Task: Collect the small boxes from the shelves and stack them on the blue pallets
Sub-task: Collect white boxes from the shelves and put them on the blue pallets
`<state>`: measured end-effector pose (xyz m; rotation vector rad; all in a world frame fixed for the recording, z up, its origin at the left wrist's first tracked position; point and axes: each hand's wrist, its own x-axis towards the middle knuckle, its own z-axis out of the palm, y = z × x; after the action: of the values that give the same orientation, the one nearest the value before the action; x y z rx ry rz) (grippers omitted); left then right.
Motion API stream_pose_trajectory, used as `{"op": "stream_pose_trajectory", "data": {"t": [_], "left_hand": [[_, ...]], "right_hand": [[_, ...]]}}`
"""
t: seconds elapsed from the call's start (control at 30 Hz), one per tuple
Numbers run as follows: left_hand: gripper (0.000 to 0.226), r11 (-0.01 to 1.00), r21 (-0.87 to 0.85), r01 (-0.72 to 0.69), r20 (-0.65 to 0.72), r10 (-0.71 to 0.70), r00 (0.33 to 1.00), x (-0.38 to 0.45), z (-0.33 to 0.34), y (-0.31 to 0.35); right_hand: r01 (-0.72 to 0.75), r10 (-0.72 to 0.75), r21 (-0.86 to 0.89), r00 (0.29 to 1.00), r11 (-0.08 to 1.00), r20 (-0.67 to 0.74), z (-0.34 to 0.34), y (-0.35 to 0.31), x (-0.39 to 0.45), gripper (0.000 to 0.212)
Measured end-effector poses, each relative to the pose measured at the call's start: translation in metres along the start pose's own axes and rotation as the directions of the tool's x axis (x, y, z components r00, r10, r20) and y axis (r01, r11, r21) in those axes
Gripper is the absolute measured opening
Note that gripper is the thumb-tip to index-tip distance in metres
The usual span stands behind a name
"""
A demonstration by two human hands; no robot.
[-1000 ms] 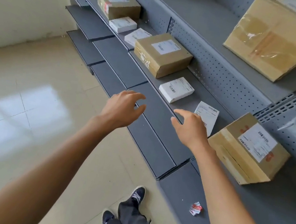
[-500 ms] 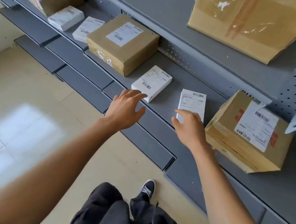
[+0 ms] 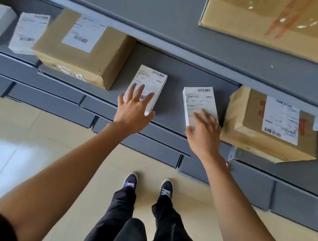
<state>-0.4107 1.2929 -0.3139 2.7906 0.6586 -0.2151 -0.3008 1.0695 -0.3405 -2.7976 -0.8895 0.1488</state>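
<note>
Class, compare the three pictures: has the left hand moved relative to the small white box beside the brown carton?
Yes. The left hand has moved forward onto the small white box; its fingers now lie on the near end, where earlier it hovered short of the box.

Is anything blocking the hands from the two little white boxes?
Nothing visible. The left hand already lies with spread fingers on one small white box, and the right hand lies on the other white box. Brown boxes sit only beside them.

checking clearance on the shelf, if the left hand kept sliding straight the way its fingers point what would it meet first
The left hand already lies on the small white box; beyond that box there is bare shelf, then probably the back wall, hidden under the upper shelf.
</note>
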Motion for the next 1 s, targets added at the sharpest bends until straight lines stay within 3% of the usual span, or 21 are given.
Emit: {"op": "stream_pose_trajectory", "data": {"t": [0.23,0.4,1.0], "left_hand": [[0.064,0.998,-0.002,-0.064,-0.044,0.064,0.997,0.006,0.015,-0.022],[0.063,0.994,-0.02,-0.104,-0.087,0.102,0.991,0.003,0.021,-0.028],[0.06,0.957,0.016,-0.29,-0.138,0.289,0.947,-0.02,0.019,-0.057]], "right_hand": [[-0.128,0.115,-0.064,0.978,0.99,-0.175,0.029,-0.024,-0.022,0.045],[-0.157,0.149,-0.008,0.95,0.988,-0.275,0.039,-0.033,-0.033,0.045],[-0.233,0.232,0.029,0.933,0.972,-0.276,0.045,-0.061,-0.061,0.045]]}}
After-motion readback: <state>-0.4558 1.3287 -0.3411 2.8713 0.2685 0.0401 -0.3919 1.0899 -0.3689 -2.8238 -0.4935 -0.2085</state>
